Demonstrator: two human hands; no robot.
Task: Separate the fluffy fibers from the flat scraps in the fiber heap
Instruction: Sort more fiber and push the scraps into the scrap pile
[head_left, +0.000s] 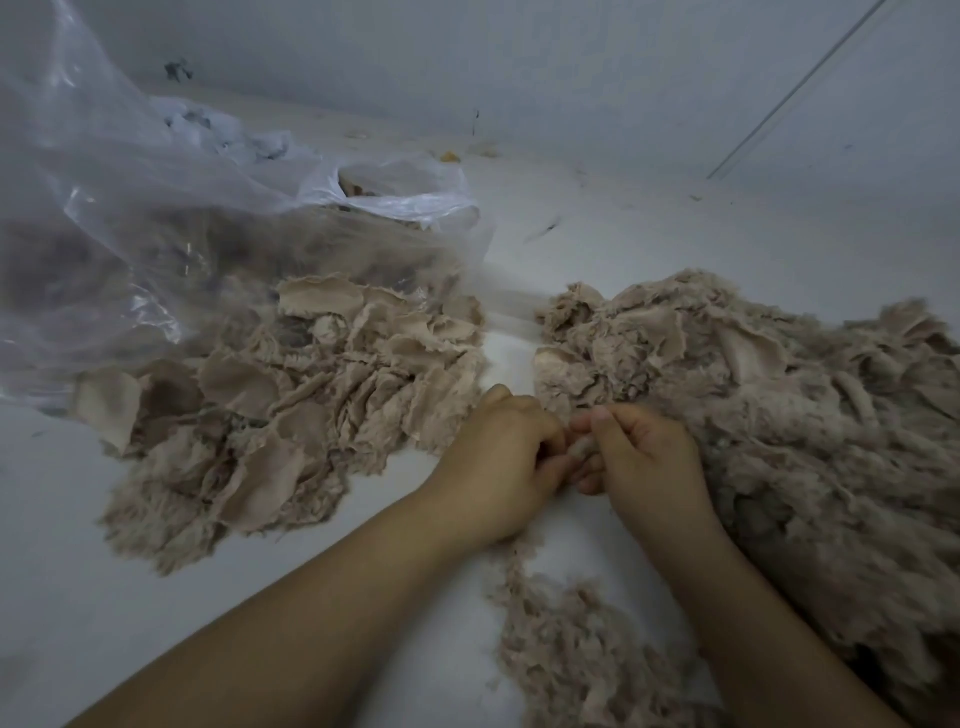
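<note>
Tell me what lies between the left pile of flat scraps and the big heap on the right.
Head view: a bare strip of white surface; nearer, both hands pinch one fiber piece.

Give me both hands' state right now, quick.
Left hand: fingers curled, pinching the small fiber tuft.
Right hand: fingers curled, pinching the same tuft.

A bare sorting workspace, likely a small textile workshop: heaps of torn beige fibre scraps (311, 395) spread over a plain white bench (597, 249), a large clear plastic bag (130, 208) alongside, blank grey-white walls (571, 67) behind.
</note>
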